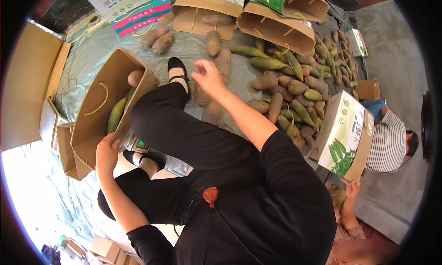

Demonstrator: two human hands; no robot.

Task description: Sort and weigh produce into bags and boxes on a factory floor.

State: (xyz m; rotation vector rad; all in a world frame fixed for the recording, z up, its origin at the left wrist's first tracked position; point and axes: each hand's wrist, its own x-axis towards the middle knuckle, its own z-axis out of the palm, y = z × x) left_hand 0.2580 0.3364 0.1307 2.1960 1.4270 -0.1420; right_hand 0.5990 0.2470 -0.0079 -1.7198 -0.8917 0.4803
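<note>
A brown paper carrier bag with a yellow cord handle leans open at my left. My left hand is closed on the near edge of its mouth. Inside lie a long green radish-like vegetable and a brownish root. My right hand is held out past my knee, fingers apart, with nothing in it. Below and beside it are large earth-brown roots on the plastic sheet. Part of a scale shows between the bag and my foot.
A heap of green and brown roots spreads to the right. Open paper bags lie at the back. Another person's hand holds a printed bag at right; a person in a striped shirt is beyond. Cardboard boxes stand lower left.
</note>
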